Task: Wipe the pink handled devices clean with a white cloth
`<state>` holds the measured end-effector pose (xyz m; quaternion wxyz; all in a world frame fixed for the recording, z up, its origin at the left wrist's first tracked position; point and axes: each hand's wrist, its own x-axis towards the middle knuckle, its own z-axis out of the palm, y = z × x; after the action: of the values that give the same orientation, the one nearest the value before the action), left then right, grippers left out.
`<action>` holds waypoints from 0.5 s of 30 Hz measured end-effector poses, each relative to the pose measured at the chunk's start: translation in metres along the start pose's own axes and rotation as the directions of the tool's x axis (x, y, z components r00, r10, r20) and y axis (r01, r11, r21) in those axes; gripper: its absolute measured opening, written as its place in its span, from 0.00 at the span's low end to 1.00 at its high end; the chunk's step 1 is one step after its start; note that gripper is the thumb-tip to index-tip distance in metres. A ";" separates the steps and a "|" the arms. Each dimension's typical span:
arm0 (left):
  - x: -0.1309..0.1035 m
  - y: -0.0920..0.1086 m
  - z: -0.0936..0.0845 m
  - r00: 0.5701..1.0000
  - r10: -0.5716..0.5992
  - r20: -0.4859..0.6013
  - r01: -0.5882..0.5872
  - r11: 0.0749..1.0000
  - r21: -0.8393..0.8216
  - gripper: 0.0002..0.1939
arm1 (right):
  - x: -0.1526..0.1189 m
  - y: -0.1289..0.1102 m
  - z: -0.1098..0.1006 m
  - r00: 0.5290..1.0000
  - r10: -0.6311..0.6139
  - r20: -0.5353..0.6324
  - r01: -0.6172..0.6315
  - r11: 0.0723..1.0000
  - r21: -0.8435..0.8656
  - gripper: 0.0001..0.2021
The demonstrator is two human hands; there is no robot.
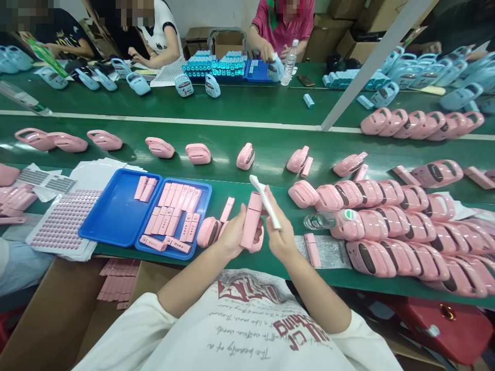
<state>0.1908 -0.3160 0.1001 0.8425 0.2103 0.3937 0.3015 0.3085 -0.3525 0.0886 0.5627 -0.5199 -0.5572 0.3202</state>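
Note:
My left hand is closed around a pink oblong block and holds it upright in front of me. A thin white folded piece, cloth or paper, is gripped in my right hand, close beside the block's upper right side. Behind my left hand, partly hidden, lies a pink handled case with a dark window. Another pink block leans near it. To the right of my right hand, a single pink block rests on a clear plastic sheet.
Left of me, one blue tray touches another blue tray; both hold pink blocks. Rows of pink cases crowd the right, beside a plastic bottle. More cases line the green belt. Several people work opposite.

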 end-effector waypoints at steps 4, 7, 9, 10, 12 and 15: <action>0.000 0.006 0.003 0.999 -0.009 0.038 0.015 0.987 -0.160 0.40 | -0.016 -0.002 0.001 0.814 -0.484 0.322 0.572 0.766 -0.293 0.21; -0.003 0.007 0.004 0.983 -0.072 0.170 0.108 0.971 -0.213 0.46 | -0.018 0.001 -0.004 0.735 -0.564 0.377 0.669 0.694 -0.266 0.19; -0.004 0.004 0.004 0.976 -0.082 0.203 0.123 0.973 -0.194 0.42 | -0.012 0.007 -0.010 0.810 -0.523 0.267 0.583 0.769 -0.262 0.19; -0.005 0.002 0.004 0.973 -0.103 0.206 0.139 0.976 -0.168 0.38 | -0.007 0.010 -0.011 0.886 -0.435 0.161 0.463 0.852 -0.244 0.19; -0.006 0.001 0.006 0.970 -0.166 0.177 0.186 0.977 -0.103 0.33 | 0.002 0.016 -0.013 0.992 -0.097 -0.075 0.091 0.993 -0.081 0.23; -0.005 0.001 0.010 0.984 -0.164 0.069 0.167 0.984 -0.053 0.29 | 0.007 0.017 -0.010 0.936 0.317 -0.156 -0.284 0.938 0.201 0.30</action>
<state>0.1957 -0.3198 0.1100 0.8828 0.1617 0.3734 0.2349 0.3234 -0.3436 0.0764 0.6002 -0.5752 -0.3854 0.4005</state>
